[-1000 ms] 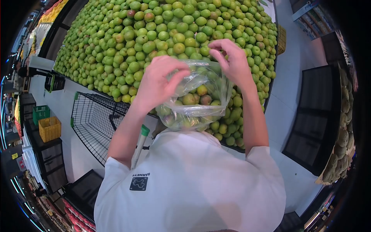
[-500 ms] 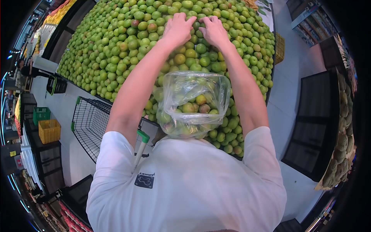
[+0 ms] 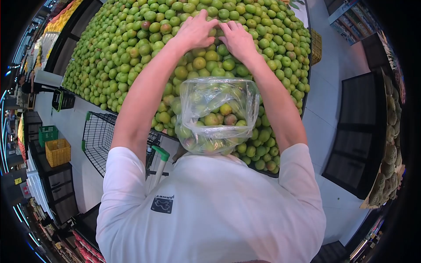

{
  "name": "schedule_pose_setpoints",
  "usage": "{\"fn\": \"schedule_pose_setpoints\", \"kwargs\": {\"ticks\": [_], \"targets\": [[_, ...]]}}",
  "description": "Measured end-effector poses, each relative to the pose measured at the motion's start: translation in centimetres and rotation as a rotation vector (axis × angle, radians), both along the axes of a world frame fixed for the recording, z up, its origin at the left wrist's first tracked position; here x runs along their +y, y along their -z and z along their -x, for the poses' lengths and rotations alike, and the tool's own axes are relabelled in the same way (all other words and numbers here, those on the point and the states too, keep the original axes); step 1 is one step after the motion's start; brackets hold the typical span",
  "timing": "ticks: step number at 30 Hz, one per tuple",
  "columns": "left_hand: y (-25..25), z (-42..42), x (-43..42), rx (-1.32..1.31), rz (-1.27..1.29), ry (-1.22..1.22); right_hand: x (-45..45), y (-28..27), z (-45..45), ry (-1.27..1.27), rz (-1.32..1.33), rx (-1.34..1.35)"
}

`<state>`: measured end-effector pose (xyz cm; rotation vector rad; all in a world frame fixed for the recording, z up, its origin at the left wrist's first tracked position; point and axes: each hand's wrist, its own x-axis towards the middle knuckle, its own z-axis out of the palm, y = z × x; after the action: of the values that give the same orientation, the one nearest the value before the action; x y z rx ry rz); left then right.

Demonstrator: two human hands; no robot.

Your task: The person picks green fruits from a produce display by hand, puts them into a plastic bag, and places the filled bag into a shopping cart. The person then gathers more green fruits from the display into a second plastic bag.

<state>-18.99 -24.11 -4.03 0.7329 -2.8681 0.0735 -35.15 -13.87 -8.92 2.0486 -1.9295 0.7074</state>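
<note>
Working over the fruit heap (image 3: 120, 57), left hand (image 3: 195, 32) and right hand (image 3: 238, 40): fingers bent, grip unclear; our bag (image 3: 215, 130) already part-filled.

Here's lone head view, looking forward, steeply down; white shirt (image 3: 215, 210) close, bottom centre; fruit heap (image 3: 200, 62) beyond, top centre.

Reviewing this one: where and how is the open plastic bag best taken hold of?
Probably the plastic bag is best pinched at opposite sides of its rim, from above, and gathered together: its mouth gapes toward the camera, ringed by loose film, while the lower part bulges with fruit and offers less to pinch.
</note>
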Motion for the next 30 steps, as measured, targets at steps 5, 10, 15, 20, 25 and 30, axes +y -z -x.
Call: {"fn": "schedule_pose_setpoints", "kwargs": {"ticks": [5, 10, 15, 20, 25, 30], "targets": [[2.0, 0.0, -0.2, 0.173, 0.107, 0.053, 1.0, 0.0, 0.3, 0.005, 0.103, -0.165], [2.2, -0.4, -0.7, 0.520, -0.132, 0.042, 5.8, -2.1, 1.1, -0.441, -0.079, -2.317], [1.0, -0.5, 0.5, 0.754, -0.138, 0.075, 11.3, -4.1, -1.6, -0.523, -0.008, -2.388], [-3.2, -4.4, 5.2, 1.450, -1.616, 0.090, 16.9, -4.3, -3.0, -0.819, -0.103, -2.495], [-4.7, -10.7, 17.7, 1.626, -2.313, 0.231, 20.7, -7.6, -7.9, -0.343, -0.061, -2.616], [-2.1, -12.8, 22.0, 1.663, -2.579, 0.031, 21.9, -4.3, -8.3, -0.624, -0.209, -2.743]]}}
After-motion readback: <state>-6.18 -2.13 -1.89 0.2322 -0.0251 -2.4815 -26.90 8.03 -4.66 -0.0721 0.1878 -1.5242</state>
